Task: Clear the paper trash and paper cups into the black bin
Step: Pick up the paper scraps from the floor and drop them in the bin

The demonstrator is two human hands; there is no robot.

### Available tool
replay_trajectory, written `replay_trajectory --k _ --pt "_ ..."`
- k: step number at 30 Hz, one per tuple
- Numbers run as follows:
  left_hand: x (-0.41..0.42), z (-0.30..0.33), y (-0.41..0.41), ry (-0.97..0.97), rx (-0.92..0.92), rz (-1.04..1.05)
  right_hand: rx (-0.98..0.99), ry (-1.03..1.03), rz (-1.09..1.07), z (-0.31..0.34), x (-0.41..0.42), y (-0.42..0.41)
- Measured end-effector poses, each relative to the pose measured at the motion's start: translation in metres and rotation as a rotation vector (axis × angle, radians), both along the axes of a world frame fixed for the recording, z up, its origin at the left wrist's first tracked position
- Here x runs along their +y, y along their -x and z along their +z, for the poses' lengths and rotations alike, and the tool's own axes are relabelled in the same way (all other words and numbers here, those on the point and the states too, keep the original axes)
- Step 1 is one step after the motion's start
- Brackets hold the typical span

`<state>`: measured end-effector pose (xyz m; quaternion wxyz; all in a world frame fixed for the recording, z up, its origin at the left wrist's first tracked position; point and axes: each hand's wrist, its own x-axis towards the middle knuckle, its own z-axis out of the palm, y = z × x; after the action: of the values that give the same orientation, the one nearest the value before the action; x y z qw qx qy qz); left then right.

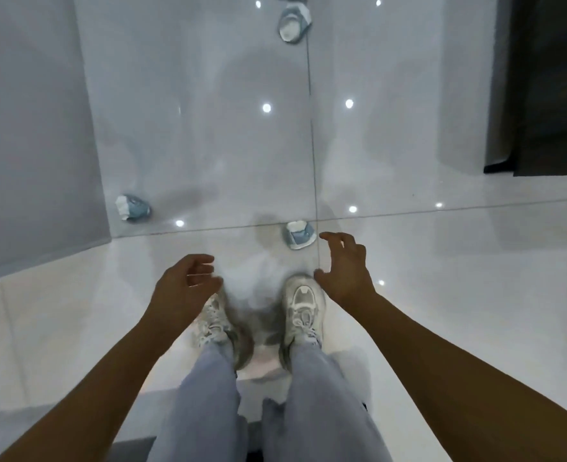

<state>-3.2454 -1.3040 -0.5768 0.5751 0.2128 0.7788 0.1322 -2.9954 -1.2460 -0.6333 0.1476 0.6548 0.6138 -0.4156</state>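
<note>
Three crushed blue-and-white paper cups lie on the glossy white floor: one [298, 235] just ahead of my right foot, one [132, 207] by the left wall, one [293, 23] far ahead at the top. My right hand [344, 266] hovers just right of the nearest cup, fingers spread and empty, not touching it. My left hand [185, 285] hangs above my left foot with loosely curled fingers, holding nothing. No black bin is in view.
A grey wall [32, 128] runs along the left. A white pillar [465, 81] and a dark doorway [555, 88] stand at the right. My feet in white sneakers [304, 305] stand on the tile. Ceiling lights reflect on the floor.
</note>
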Motion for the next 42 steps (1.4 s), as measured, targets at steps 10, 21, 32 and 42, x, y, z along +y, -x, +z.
replay_trajectory --k 10,21,32,42 --pt "-0.037 -0.163 0.016 0.009 -0.045 0.071 -0.049 -0.084 0.419 -0.192 -0.006 0.011" --pt "-0.017 -0.179 0.015 -0.012 -0.165 0.179 0.248 -0.116 0.272 -0.169 -0.007 0.061" --pt "-0.004 -0.124 0.05 -0.214 -0.237 0.343 0.537 -0.066 0.391 -0.085 -0.012 0.174" --pt "-0.042 -0.145 0.114 -0.167 0.283 0.626 0.452 -0.059 0.599 -0.123 -0.009 0.245"
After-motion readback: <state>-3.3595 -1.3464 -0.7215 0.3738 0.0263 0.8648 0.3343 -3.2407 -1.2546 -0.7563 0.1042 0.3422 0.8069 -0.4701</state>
